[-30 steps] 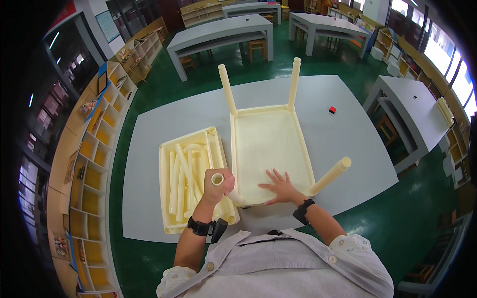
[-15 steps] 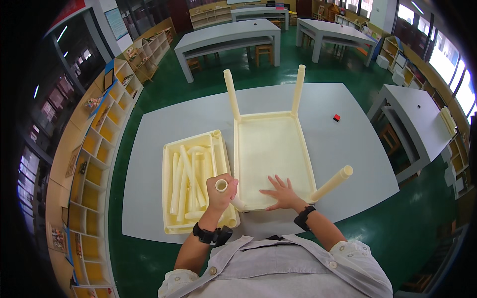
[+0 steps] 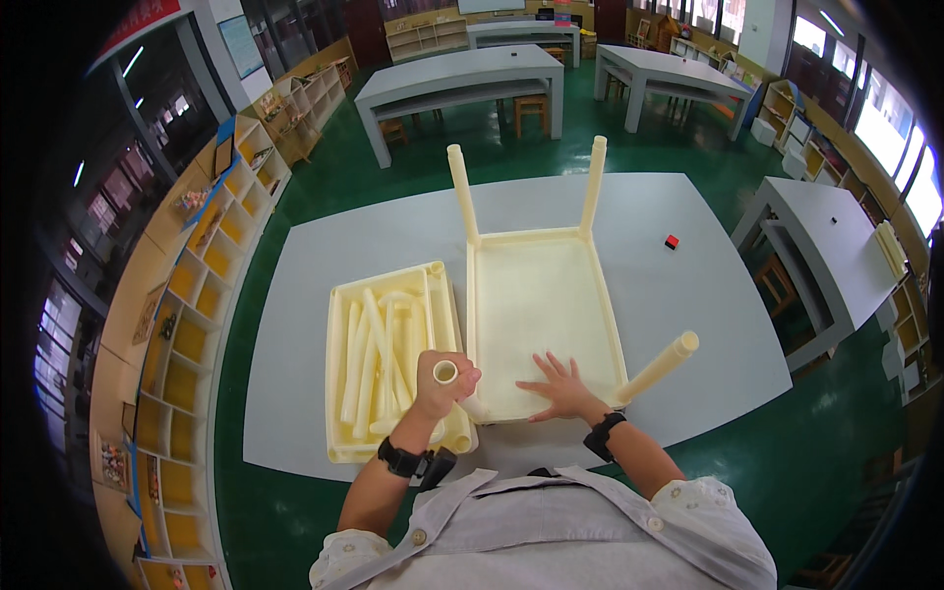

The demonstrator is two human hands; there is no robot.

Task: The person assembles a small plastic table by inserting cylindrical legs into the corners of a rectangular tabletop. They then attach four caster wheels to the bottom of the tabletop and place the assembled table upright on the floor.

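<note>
A cream plastic table top (image 3: 541, 305) lies upside down on the grey table (image 3: 295, 295), with two legs (image 3: 462, 192) standing up at its far corners and a third leg (image 3: 661, 366) at its near right corner. My left hand (image 3: 442, 382) grips the top of a fourth cream tube leg (image 3: 447, 374) at the near left corner. My right hand (image 3: 562, 386) rests flat, fingers spread, on the underside of the table top near its front edge. Both wrists wear black bands.
A second upturned cream table top (image 3: 388, 364) lies to the left, holding several loose cream tubes. A small red and black object (image 3: 672, 242) sits at the far right of the grey table. Other grey tables, wooden stools and yellow shelving (image 3: 187, 324) surround it on a green floor.
My left hand with the tube leg has shifted slightly down toward the near left corner of the table top. My right hand stays flat on it.
</note>
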